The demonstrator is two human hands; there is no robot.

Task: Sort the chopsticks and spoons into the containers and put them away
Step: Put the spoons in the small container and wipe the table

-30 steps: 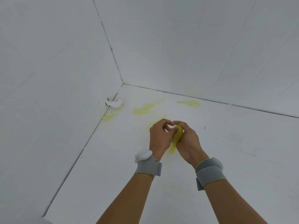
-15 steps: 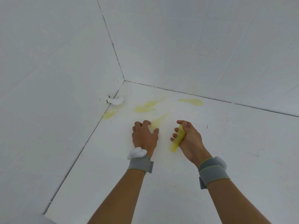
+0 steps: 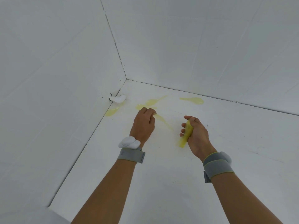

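Since half a second ago, left hand (image 3: 143,125) gone forward to pinch one yellow spoon (image 3: 163,121) off the white counter (image 3: 226,167), right hand (image 3: 196,135) gripping gathered spoons (image 3: 186,135); three loose spoons (image 3: 192,100) left, no containers visible.

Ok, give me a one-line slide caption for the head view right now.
Left hand pinches a yellow spoon off the white surface; right hand grips collected spoons.

both bare forearms reach forward, grey bands on the wrists. the left hand (image 3: 143,122) pinches a pale yellow spoon (image 3: 162,120). the right hand (image 3: 195,133) grips a yellow spoon bundle (image 3: 186,135).
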